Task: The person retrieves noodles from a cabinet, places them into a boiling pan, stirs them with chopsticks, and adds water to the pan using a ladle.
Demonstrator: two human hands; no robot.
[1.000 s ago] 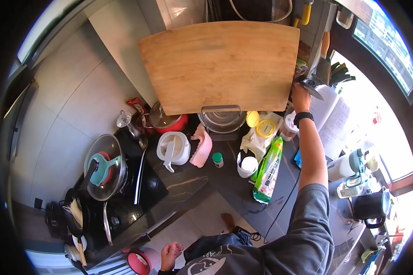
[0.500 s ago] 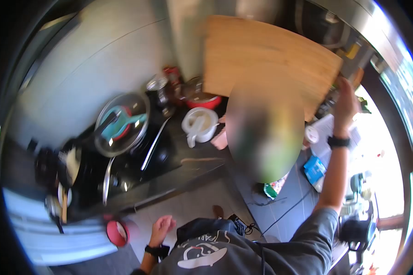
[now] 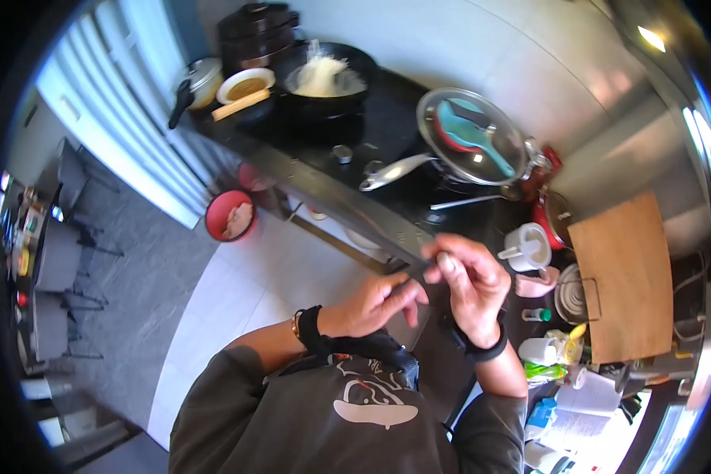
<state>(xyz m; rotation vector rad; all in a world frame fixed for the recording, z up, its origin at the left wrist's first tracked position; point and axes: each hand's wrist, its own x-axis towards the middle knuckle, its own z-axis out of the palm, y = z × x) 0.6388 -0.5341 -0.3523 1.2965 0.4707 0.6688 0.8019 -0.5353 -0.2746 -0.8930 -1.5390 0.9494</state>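
My right hand [image 3: 475, 288] is raised in front of my chest, its fingers pinched together around something dark and thin that I cannot make out. Close to its left is my left hand [image 3: 379, 304], its fingers loosely bent and somewhat apart, their tips near the dark thing. Beyond the hands runs the front edge of the black counter [image 3: 347, 204]. A steel pan with a glass lid [image 3: 494, 162] stands on the hob, a turquoise utensil visible on or through the lid.
A black wok [image 3: 347, 99] holds pale noodles. Nearby are a brown-filled bowl [image 3: 246, 85] and a dark appliance [image 3: 257, 35]. A red bin [image 3: 231, 216] stands on the floor. To the right are a white jug [image 3: 528, 246], pink cloth [image 3: 536, 283] and cutting board [image 3: 624, 276].
The view has swung left toward the hob and room. My right hand has come from the knives by the window to my chest, and my left hand has risen beside it.
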